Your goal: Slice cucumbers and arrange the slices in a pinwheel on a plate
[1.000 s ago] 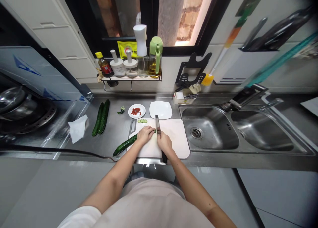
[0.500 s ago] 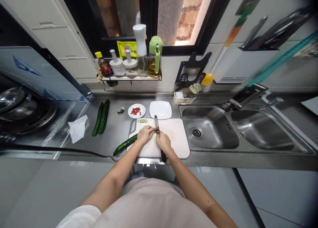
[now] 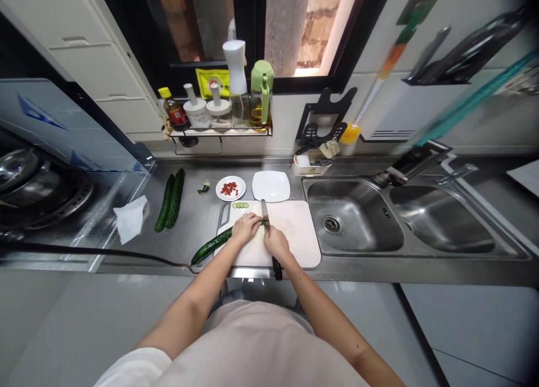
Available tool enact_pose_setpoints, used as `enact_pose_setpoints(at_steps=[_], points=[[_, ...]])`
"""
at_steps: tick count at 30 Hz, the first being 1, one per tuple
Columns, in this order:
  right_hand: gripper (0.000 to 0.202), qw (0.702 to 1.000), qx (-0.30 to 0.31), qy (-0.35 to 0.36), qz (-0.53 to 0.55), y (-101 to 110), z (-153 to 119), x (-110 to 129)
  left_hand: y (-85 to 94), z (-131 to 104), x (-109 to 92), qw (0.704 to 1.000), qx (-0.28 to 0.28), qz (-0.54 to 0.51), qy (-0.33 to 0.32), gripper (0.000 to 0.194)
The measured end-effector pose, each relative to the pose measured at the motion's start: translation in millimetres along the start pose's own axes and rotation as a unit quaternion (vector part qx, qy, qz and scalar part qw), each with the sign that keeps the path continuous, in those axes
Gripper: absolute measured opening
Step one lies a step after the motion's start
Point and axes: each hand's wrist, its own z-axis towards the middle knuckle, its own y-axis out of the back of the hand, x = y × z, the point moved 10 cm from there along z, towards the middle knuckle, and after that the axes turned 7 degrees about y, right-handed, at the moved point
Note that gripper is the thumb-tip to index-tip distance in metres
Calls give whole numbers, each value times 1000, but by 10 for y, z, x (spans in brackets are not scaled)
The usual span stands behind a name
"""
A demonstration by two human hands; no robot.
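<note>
On the cutting board [image 3: 295, 235], the left hand [image 3: 245, 230] pinches a cucumber [image 3: 213, 246]; the right hand [image 3: 276, 242] grips a knife [image 3: 265, 210].

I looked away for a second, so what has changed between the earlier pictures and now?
The knife, in the right hand, has slid slightly toward the person. Nothing was newly taken or let go. The left hand still holds the cucumber, and the slices and square plate stayed put.
</note>
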Motion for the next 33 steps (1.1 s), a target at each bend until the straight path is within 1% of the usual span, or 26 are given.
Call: enact_pose_setpoints(at_steps=[5, 12, 16, 21, 29, 33], points=[[32, 1000, 17, -4, -16, -37, -124, -22, -18, 1, 9, 1000, -1, 2, -4, 28], [31, 998, 51, -20, -27, -121, -366, -106, -27, 5, 18, 1000, -4, -3, -5, 29], [32, 998, 55, -19, -29, -143, -435, -125, -29, 8, 17, 1000, -3, -6, -7, 28], [32, 998, 52, -12, -32, -134, -406, -113, -17, 10, 14, 1000, -7, -6, -6, 28], [29, 999, 39, -11, -27, -103, -263, -82, -15, 13, 10, 1000, -4, -4, -3, 27], [30, 999, 35, -7, -19, -75, -198, -53, -19, 15, 16, 1000, -1, -3, 2, 27]])
